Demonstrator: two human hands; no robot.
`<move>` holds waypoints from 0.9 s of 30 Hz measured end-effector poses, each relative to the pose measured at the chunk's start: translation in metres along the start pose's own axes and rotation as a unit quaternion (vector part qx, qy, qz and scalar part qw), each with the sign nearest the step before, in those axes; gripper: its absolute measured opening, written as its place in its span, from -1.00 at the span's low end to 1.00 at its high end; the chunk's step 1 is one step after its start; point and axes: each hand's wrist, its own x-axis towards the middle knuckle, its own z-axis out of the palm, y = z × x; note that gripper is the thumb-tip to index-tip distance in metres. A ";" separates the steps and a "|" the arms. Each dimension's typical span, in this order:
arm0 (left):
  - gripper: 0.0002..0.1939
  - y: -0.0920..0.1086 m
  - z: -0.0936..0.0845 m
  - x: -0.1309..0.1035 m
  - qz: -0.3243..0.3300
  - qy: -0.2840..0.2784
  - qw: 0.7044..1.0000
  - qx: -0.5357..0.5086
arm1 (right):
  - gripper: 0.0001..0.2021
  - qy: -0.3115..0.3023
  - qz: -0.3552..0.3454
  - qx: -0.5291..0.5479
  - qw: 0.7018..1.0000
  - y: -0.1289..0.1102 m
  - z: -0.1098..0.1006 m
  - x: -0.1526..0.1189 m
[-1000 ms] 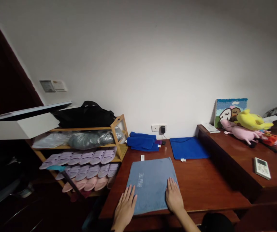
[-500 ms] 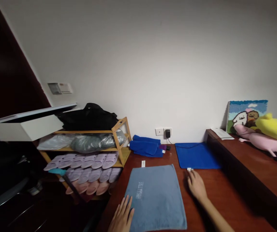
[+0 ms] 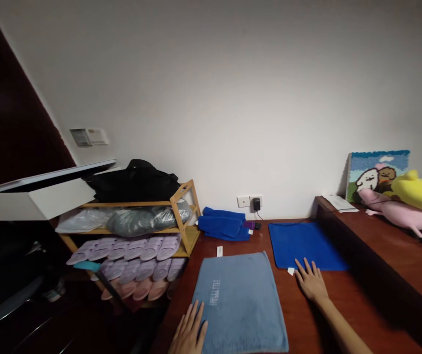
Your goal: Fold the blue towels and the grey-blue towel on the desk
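Observation:
A grey-blue towel (image 3: 242,305) with embroidered lettering lies flat on the reddish-brown table (image 3: 282,290). My left hand (image 3: 189,330) rests at its lower left edge, fingers spread, holding nothing. To the right a bright blue cloth (image 3: 304,243) is laid flat, with a small white tag at its front edge. My right hand (image 3: 311,282) lies on that front edge beside the tag, its fingers spread and palm down. Folded blue cloths (image 3: 222,224) sit at the back left of the table near the wall.
Left of the table stands a wooden rack (image 3: 189,231) with slippers, wrapped bundles and a black bag (image 3: 137,183). A white box (image 3: 37,196) juts out there. The raised desk (image 3: 387,241) on the right holds plush toys (image 3: 398,211). A charger (image 3: 257,204) is plugged into the wall.
The bright blue cloth's front edge has come nearer, and the cloth reaches further right. My right hand has moved right and downward, its fingers now spread and off the tag.

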 end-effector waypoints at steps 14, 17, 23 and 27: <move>-0.39 -0.008 -0.031 -0.010 0.013 -0.047 0.999 0.012 | -0.36 0.013 -0.019 0.011 1.000 -0.006 -0.024 -0.146; -0.43 -0.023 -0.044 -0.028 0.073 -0.017 0.997 -0.012 | -0.43 0.044 -0.089 0.055 0.994 -0.025 -0.041 -0.172; -0.56 -0.062 -0.045 -0.071 0.095 -0.005 0.995 -0.007 | -0.51 0.022 -0.346 0.146 0.927 -0.069 -0.058 -0.222; -0.58 -0.065 -0.052 -0.078 0.124 0.006 0.992 -0.015 | -0.51 0.040 -0.369 0.136 0.919 -0.076 -0.061 -0.230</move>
